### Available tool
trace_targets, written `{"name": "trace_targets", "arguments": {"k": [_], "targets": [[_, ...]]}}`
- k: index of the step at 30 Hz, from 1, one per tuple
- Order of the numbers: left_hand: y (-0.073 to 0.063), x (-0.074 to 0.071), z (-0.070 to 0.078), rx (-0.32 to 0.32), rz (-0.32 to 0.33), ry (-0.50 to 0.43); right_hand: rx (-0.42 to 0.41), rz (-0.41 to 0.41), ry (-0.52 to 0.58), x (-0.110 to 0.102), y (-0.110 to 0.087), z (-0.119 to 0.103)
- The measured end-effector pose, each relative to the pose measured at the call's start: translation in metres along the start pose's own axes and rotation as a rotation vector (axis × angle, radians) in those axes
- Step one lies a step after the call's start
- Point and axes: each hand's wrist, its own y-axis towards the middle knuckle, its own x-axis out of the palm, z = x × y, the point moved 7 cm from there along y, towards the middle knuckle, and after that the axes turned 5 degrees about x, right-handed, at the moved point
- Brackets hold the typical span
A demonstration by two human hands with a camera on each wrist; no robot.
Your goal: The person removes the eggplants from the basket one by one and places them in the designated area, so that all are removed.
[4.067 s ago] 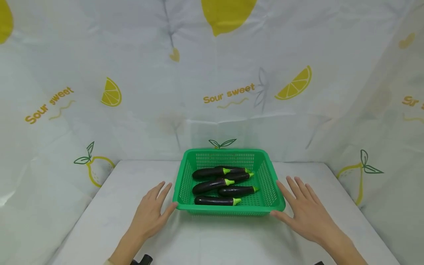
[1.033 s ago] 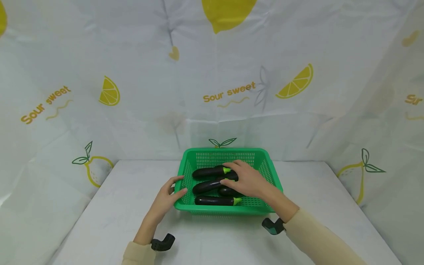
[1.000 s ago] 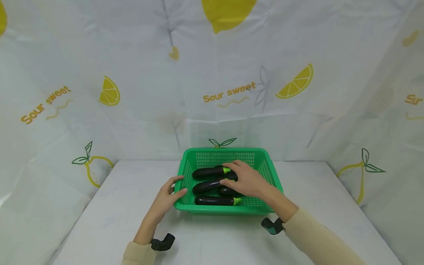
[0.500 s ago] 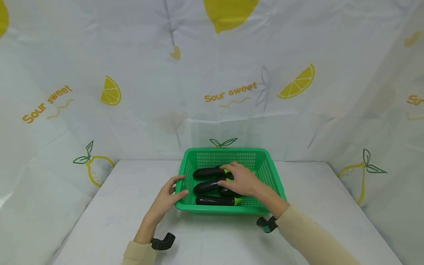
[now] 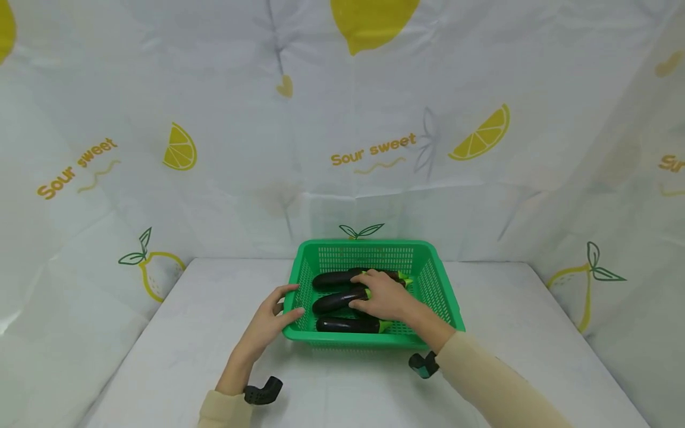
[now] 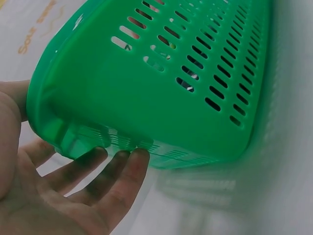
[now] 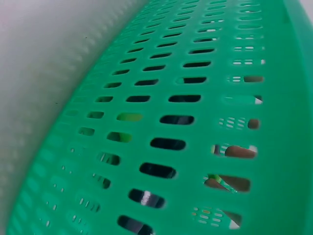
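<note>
Several dark purple eggplants with green caps lie in a green slotted plastic basket. My left hand grips the basket's left rim, thumb over the top edge and fingers against the outside wall. Reaching in over the front rim, my right hand has its thumb and fingers on either side of the middle eggplant at its capped end. Another eggplant lies behind it, one more in front. In the right wrist view the basket wall hides most of that hand.
A white table bears the basket near its back edge. Behind and beside it hangs a white sheet with lemon prints. Black wrist devices show on the left wrist and right wrist.
From hovering apart at the basket's sides, my left hand has taken the left rim and my right hand has gone inside. Lately the right hand has shifted left and lower onto the middle eggplant.
</note>
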Motion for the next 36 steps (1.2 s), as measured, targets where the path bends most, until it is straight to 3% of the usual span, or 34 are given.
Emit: {"name": "trace_targets", "arguments": {"k": [20, 36], "targets": [[-0.001, -0.003, -0.002, -0.012, -0.008, 0.011, 0.001, -0.058, 0.010, 0.019, 0.012, 0.001], [-0.001, -0.003, -0.002, -0.008, -0.001, 0.008, 0.015, -0.061, -0.057, 0.030, 0.019, 0.001]]}}
